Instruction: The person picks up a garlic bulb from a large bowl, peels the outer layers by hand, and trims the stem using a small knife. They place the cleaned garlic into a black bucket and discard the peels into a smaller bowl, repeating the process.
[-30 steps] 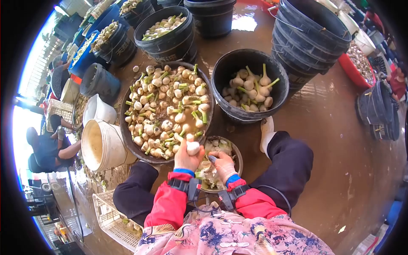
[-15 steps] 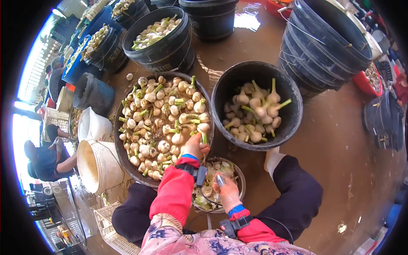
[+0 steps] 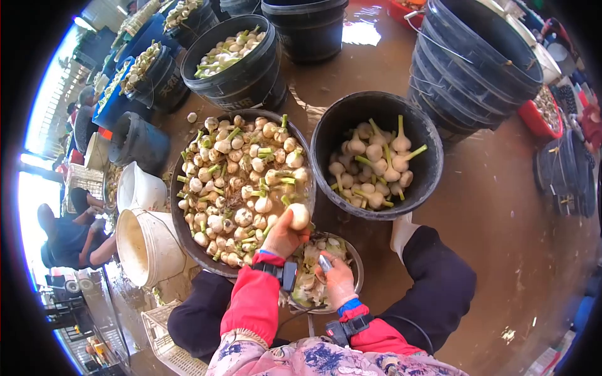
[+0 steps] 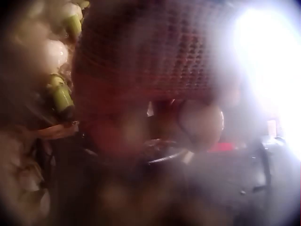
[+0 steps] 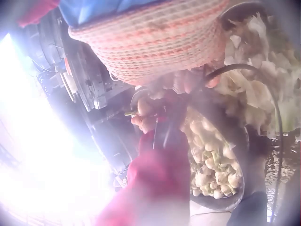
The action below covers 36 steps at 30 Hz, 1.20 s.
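Nearest, below a flowered garment (image 3: pixel 313 360) and red sleeves, the right hand (image 3: pixel 339 283), in a knit glove, is over a metal bowl (image 3: pixel 360 276) of papery peelings (image 3: pixel 306 279); a small silvery-grey piece (image 3: pixel 325 263) shows at its thumb, but how the fingers close is hidden. The left hand (image 3: pixel 282 240) pinches a garlic bulb (image 3: pixel 300 216) between thumb and fingers, at the right edge of a wide dark basin (image 3: pixel 174 210). That bulb is round, full and cream-white, its visible side smooth and faintly shiny, paler than most around it; whether it has a stem cannot be told. In the basin lie many loose garlic heads (image 3: pixel 243 217), tan to off-white, some brown-stained, with short cut green stems. Just right of the basin, a black bucket (image 3: pixel 437 153) holds cleaner, whiter bulbs (image 3: pixel 375 152) with longer stems. Two white buckets (image 3: pixel 164 241) (image 3: pixel 150 188) are left of the basin. Farther off come a dark bucket of pale garlic (image 3: pixel 248 89), stacked black buckets (image 3: pixel 461 84) and a person (image 3: pixel 70 241) at far left.
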Motion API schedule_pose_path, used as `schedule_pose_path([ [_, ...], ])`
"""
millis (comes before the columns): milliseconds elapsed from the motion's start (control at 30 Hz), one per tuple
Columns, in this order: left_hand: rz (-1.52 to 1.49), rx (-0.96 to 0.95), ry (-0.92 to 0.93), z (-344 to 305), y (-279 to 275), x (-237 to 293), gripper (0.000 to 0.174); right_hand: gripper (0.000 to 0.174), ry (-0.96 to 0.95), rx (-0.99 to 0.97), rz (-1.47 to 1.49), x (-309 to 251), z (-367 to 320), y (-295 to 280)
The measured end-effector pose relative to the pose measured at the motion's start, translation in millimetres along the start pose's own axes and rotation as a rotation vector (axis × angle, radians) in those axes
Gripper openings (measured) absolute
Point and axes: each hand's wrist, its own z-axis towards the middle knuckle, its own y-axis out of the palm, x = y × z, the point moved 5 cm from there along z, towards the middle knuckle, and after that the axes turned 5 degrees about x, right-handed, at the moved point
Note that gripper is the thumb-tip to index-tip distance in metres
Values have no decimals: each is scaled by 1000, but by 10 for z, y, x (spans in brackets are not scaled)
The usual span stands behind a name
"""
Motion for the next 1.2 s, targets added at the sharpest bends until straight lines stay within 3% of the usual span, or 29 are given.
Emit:
schedule_pose_path([
  [100,41,-129,-43,-672,305,19,55,32,-36,-18,119,-120,-124,-11],
  [233,12,-95,49,-1340,282,-180,59,34,-48,-90,159,-158,-272,34],
  [300,-25,-43,56,-1569,221,-261,57,39,80,-211,160,-108,-373,97],
  [367,-18,-15,55,-1695,124,-352,56,41,27,-280,95,-140,-478,120],
  [433,444,101,169,-1754,25,-390,58,44,-67,-342,-53,-159,-541,136],
  [467,449,96,174,-1795,69,-425,58,44,-74,-344,-50,-140,-557,135],
  [567,1344,100,725,-1995,481,-322,62,43,-163,-371,-173,-129,-577,169],
  [633,1532,116,734,-2072,614,-356,67,37,-308,-211,-788,-150,-535,105],
  [667,1557,110,734,-2089,632,-377,71,37,-313,-210,-787,-193,-578,99],
  [700,1557,110,739,-2087,621,-385,71,35,-299,-226,-700,-226,-631,93],
  [767,626,157,409,-2006,456,-402,82,32,-291,-243,-613,-286,-716,94],
  [833,53,117,251,-2084,411,-371,65,29,-306,-470,-51,-376,-822,179],
  [867,-260,52,168,-2135,420,-366,54,29,-306,-474,-52,-329,-793,197],
  [900,-278,149,137,-2083,312,-382,40,31,-303,-535,30,-288,-765,247],
  [1067,-304,176,168,-2076,214,-476,41,39,-284,-593,82,-296,-815,301],
  [1167,373,209,411,-2112,225,-473,63,32,-183,-483,-20,-366,-944,216],
  [1200,375,209,412,-2110,229,-477,63,32,-184,-484,-18,-385,-962,210],
])
